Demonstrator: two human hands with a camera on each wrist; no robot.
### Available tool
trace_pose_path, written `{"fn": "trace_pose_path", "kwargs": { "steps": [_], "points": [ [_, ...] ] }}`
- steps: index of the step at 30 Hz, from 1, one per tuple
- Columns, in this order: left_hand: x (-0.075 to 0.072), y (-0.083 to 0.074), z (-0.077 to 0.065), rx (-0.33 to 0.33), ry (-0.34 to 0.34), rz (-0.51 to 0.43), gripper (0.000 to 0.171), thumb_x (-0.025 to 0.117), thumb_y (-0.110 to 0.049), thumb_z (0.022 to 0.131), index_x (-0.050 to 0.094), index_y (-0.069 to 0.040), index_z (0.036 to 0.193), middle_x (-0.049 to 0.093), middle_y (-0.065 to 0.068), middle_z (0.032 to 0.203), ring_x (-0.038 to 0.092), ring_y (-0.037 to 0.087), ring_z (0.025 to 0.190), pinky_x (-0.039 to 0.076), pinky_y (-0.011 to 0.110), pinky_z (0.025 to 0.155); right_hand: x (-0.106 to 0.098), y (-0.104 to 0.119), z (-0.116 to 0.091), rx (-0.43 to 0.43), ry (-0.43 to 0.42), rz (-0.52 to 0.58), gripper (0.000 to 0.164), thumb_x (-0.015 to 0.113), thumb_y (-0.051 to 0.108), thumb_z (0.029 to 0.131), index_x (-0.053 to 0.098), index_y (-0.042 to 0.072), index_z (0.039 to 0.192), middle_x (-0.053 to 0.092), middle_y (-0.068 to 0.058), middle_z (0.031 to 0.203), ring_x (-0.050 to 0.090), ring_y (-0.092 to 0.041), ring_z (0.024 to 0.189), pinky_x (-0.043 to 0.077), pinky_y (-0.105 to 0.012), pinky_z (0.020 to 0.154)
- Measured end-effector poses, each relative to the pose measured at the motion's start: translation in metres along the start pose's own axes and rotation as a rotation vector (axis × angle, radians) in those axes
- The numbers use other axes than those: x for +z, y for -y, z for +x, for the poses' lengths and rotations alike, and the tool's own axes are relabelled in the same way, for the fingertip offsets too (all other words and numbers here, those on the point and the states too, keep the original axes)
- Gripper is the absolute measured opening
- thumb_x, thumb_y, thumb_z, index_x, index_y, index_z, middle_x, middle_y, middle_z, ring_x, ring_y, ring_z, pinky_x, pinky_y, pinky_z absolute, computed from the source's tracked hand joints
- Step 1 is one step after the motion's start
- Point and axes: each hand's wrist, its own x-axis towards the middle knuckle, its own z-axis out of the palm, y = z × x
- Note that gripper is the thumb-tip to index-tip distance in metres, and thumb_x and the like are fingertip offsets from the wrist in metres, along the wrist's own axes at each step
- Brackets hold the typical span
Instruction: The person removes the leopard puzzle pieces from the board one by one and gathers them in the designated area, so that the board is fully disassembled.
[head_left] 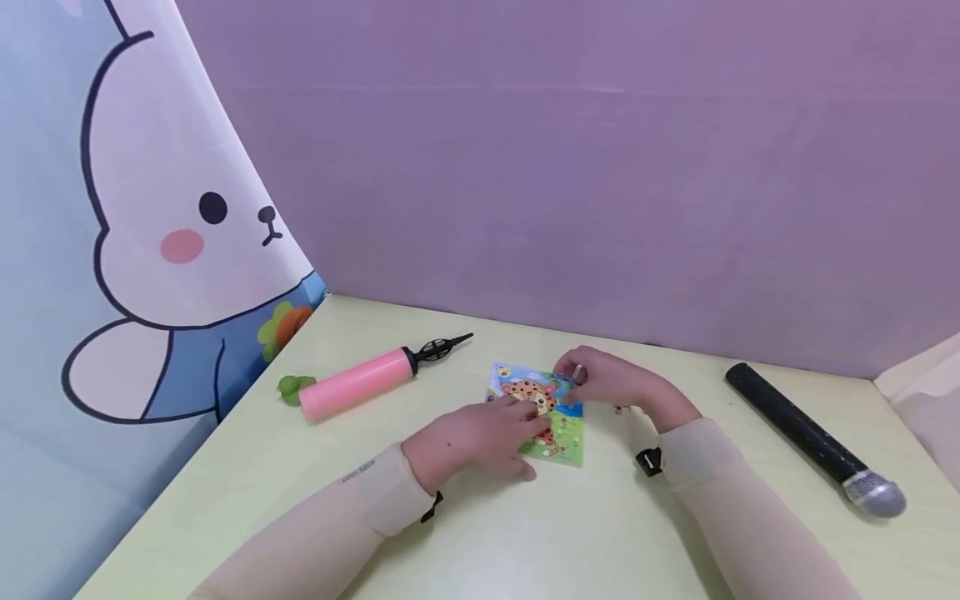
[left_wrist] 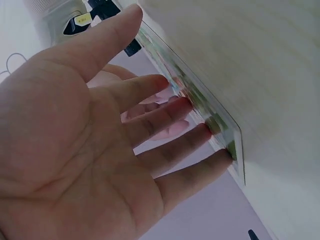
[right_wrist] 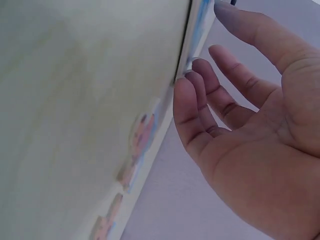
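A flat picture board (head_left: 568, 433) with a spotted orange cartoon animal on green and blue lies mid-table. My left hand (head_left: 480, 437) rests its fingertips on the board's left part. In the left wrist view those fingers (left_wrist: 165, 120) are straight and spread, with the thumb apart. My right hand (head_left: 611, 379) is at the board's upper right corner, thumb and fingers bent, with a small greyish sliver showing between them. Seen from the right wrist, the fingertips (right_wrist: 185, 90) are right at the board's edge (right_wrist: 185, 45); I cannot tell whether they pinch anything.
Small pink spotted pieces (right_wrist: 142, 137) lie on the table beside the right hand. A pink hand pump (head_left: 360, 383) with a black nozzle and a green object (head_left: 292, 388) are at left. A black microphone (head_left: 810, 433) lies at right. A purple wall (head_left: 570, 183) bounds the back.
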Motion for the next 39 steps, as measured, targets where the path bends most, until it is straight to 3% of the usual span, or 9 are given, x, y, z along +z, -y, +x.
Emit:
{"fn": "trace_pose_path", "kwargs": {
  "steps": [1,2,6,13,25,34,39],
  "points": [
    [0.0,-0.001,0.0,-0.004,0.0,0.011,0.079,0.064,-0.059,0.102,0.038,-0.024,0.168,0.042,0.001,0.17,0.041,0.027,0.159,0.045,0.046,0.129,0.0,0.0,0.0,-0.003,-0.001,0.0,0.044,0.081,0.026,0.096,0.064,0.009,0.134,0.062,-0.014,0.133,0.062,-0.03,0.117,0.059,-0.035,0.08],
    [-0.001,-0.002,0.001,-0.01,0.002,0.019,0.078,0.063,-0.06,0.102,0.038,-0.024,0.167,0.041,0.002,0.171,0.041,0.028,0.158,0.045,0.046,0.129,0.001,0.0,0.0,-0.012,-0.005,-0.009,0.044,0.08,0.026,0.096,0.064,0.009,0.134,0.061,-0.014,0.134,0.062,-0.03,0.118,0.059,-0.034,0.085],
    [-0.002,-0.006,0.002,-0.035,0.0,0.039,0.077,0.061,-0.063,0.102,0.041,-0.026,0.166,0.041,0.001,0.17,0.042,0.028,0.157,0.047,0.046,0.127,0.001,0.001,0.0,-0.019,-0.009,-0.022,0.044,0.08,0.027,0.097,0.064,0.01,0.134,0.057,-0.016,0.136,0.061,-0.034,0.122,0.062,-0.04,0.087],
    [-0.002,-0.011,0.003,-0.064,0.0,0.041,0.077,0.06,-0.065,0.101,0.044,-0.026,0.165,0.042,0.001,0.169,0.043,0.028,0.156,0.052,0.045,0.122,0.003,0.004,-0.001,0.015,0.01,-0.043,0.047,0.081,0.028,0.096,0.065,0.01,0.135,0.057,-0.015,0.138,0.058,-0.034,0.127,0.058,-0.048,0.104],
    [-0.002,-0.011,0.004,-0.069,-0.002,0.044,0.075,0.061,-0.065,0.101,0.045,-0.026,0.164,0.044,0.001,0.168,0.044,0.028,0.154,0.053,0.045,0.121,-0.001,0.012,0.004,0.016,0.049,-0.114,0.051,0.083,0.029,0.095,0.064,0.01,0.138,0.062,-0.014,0.137,0.06,-0.031,0.126,0.057,-0.052,0.108],
    [0.0,-0.011,0.005,-0.055,-0.005,0.046,0.075,0.061,-0.064,0.101,0.047,-0.025,0.163,0.046,0.001,0.167,0.045,0.028,0.154,0.051,0.043,0.124,-0.004,0.016,0.011,0.078,0.095,-0.113,0.051,0.084,0.025,0.094,0.063,0.01,0.138,0.066,-0.012,0.131,0.061,-0.026,0.117,0.059,-0.045,0.101],
    [-0.001,-0.01,0.005,-0.052,-0.006,0.066,0.073,0.062,-0.063,0.102,0.047,-0.025,0.162,0.047,0.001,0.166,0.047,0.028,0.152,0.053,0.044,0.121,-0.004,0.018,0.009,0.058,0.086,-0.125,0.05,0.084,0.025,0.094,0.064,0.01,0.138,0.065,-0.013,0.131,0.061,-0.026,0.116,0.059,-0.045,0.101]
  ]
}}
